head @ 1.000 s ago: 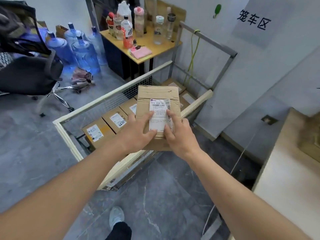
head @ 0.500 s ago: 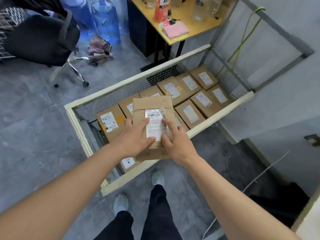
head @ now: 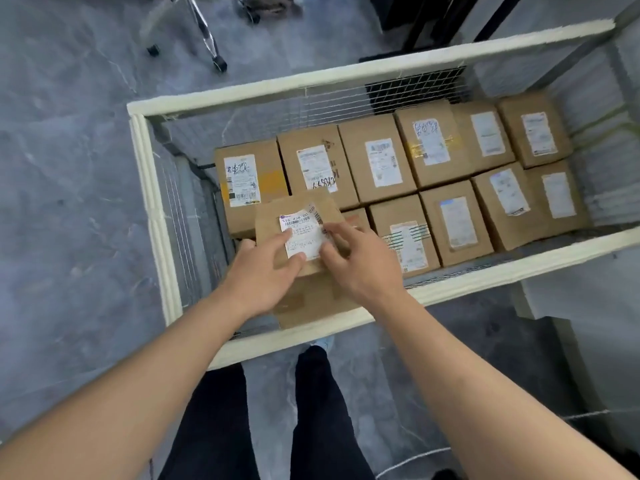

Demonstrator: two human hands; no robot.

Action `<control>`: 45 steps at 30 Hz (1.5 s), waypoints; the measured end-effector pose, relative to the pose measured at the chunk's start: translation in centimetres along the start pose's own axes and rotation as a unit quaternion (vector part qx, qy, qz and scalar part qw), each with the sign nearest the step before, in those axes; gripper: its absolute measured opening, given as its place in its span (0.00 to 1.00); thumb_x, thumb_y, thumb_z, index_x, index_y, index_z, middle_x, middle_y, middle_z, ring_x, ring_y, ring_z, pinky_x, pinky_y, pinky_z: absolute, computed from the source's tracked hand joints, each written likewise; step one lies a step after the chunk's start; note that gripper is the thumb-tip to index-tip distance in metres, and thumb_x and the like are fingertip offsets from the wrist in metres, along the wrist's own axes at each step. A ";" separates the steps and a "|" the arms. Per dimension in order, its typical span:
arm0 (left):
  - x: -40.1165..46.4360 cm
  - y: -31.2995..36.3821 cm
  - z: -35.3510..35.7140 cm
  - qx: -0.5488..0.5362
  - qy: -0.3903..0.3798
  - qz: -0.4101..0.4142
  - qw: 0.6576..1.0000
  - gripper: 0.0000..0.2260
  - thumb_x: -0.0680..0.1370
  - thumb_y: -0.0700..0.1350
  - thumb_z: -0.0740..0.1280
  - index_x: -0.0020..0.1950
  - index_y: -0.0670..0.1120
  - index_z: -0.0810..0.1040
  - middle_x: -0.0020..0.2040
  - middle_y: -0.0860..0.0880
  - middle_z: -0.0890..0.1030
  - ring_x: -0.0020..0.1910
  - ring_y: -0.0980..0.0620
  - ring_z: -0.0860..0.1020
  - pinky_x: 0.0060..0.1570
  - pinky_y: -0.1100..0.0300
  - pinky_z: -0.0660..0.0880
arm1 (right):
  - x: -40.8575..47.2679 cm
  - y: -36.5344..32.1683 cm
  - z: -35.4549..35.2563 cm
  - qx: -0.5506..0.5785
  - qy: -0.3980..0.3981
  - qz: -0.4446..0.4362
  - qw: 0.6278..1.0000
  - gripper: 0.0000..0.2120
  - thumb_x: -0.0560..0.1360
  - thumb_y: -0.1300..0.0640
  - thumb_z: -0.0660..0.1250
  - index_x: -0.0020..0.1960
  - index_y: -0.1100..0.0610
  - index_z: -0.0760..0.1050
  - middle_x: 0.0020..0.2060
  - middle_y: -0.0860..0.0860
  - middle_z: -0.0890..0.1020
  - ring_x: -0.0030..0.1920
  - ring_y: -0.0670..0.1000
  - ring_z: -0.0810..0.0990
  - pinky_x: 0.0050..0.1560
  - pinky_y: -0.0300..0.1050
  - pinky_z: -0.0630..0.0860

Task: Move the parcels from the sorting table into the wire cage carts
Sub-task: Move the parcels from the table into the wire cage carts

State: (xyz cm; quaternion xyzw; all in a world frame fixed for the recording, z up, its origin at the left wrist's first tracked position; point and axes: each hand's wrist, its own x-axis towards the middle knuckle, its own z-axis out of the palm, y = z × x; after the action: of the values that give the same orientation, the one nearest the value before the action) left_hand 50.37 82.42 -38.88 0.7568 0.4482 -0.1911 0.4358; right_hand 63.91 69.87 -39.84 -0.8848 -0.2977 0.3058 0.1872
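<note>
Left hand and right hand clamped on parcel, label reading "516 438 00", over wire cage cart

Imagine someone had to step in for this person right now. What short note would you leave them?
Left hand and right hand: both grip one parcel, thumbs on its white label, held at the near left corner inside the wire cage cart.
Packed parcels: two rows of boxes, labels up, already lie on the cart floor. Another box sits beneath the held one, against the near rail.
Done: the parcel has been carried over the rail.
Left: set it down at the near left and let go. The sorting table is out of view, so I cannot tell how many parcels remain.
</note>
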 end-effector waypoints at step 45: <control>10.4 -14.2 7.7 -0.062 -0.111 -0.059 0.990 0.46 0.78 0.49 0.74 0.84 0.61 0.45 0.74 0.49 0.56 0.70 0.44 0.70 0.69 0.51 0.69 | 10.9 2.9 16.4 -0.179 -0.302 -0.022 0.936 0.61 0.74 0.72 0.70 0.76 0.25 0.35 0.69 0.61 0.63 0.47 0.60 0.78 0.42 0.50 0.75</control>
State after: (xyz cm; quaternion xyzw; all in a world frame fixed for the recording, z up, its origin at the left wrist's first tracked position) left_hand 44.56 84.48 -57.07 0.6746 0.4515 -0.2709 0.5174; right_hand 61.34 77.16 -58.23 -0.7629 -0.4097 0.4957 -0.0659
